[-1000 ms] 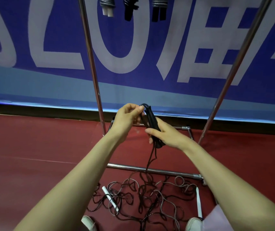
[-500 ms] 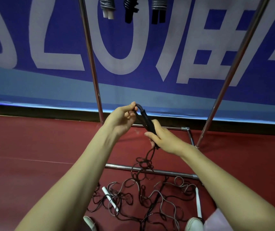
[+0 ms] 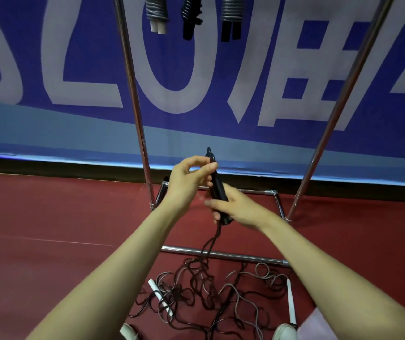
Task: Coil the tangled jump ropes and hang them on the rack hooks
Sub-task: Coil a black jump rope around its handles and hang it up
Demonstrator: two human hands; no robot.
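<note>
Right hand [image 3: 240, 207] grips the black handle [image 3: 217, 185]; left hand [image 3: 189, 177] pinches the rope [image 3: 210, 244] at the handle's top. Wind snug, even loops.

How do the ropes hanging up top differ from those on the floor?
The hanging ropes are wound into tight coils; the floor ropes sprawl in loose, tangled loops. The hanging ropes' handles point down; the floor ropes' white handles lie apart. One floor rope runs up to black handles held by the left hand and right hand; the hanging ropes are untouched. Both groups include white and black handles.
</note>
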